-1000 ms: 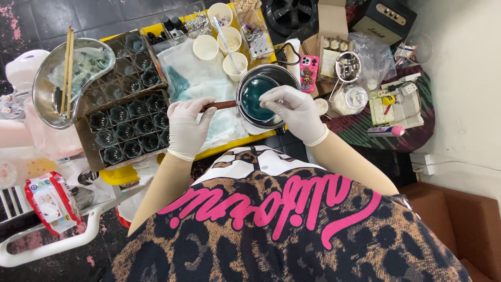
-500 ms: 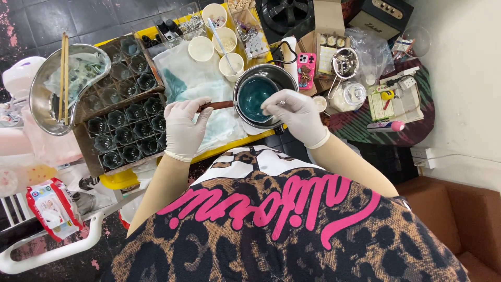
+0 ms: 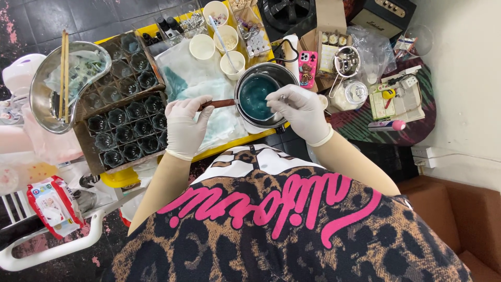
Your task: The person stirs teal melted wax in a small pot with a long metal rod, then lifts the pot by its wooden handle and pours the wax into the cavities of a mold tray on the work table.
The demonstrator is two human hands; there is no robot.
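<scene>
Both my hands wear white gloves. My left hand (image 3: pixel 185 128) grips the brown wooden handle (image 3: pixel 219 104) of a small metal saucepan (image 3: pixel 282 74) that holds teal-blue liquid (image 3: pixel 254 95). My right hand (image 3: pixel 302 110) is over the pan's near rim, fingers pinched on a thin metal stirring tool (image 3: pixel 275 98) that dips into the liquid. The pan rests on a white cloth (image 3: pixel 193 78) stained blue, spread over a yellow work surface (image 3: pixel 119 177).
A dark tray of several small glass cups (image 3: pixel 125 128) lies left of the pan. A steel bowl with chopsticks (image 3: pixel 65 78) sits further left. Paper cups (image 3: pixel 216 36), a pink phone (image 3: pixel 307 69), a strainer (image 3: pixel 347 62) and a glass jar (image 3: pixel 355 94) crowd the far and right side.
The view has drifted slightly. My right hand has shifted a little over the pan with the stirring tool. My left hand stays on the handle.
</scene>
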